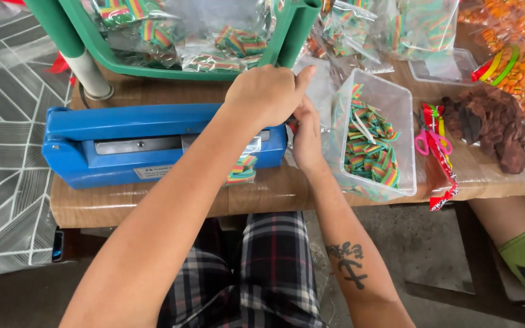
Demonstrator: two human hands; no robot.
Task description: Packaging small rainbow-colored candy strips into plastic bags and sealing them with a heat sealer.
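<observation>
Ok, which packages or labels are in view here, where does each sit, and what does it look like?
Small clear bag: under the blue sealer's bar, rainbow strips inside.
Sealed clear bags: in the green basket, rainbow strips.
Clear tub: right of the hands, open, rectangular, rainbow strips.
Clear bags, orange sweets: top right.
Pale label: sealer's front, rectangular.
Left hand on the sealer's end; right hand beside it.

clear candy bags in green basket, white label, perhaps, on sealer
</observation>
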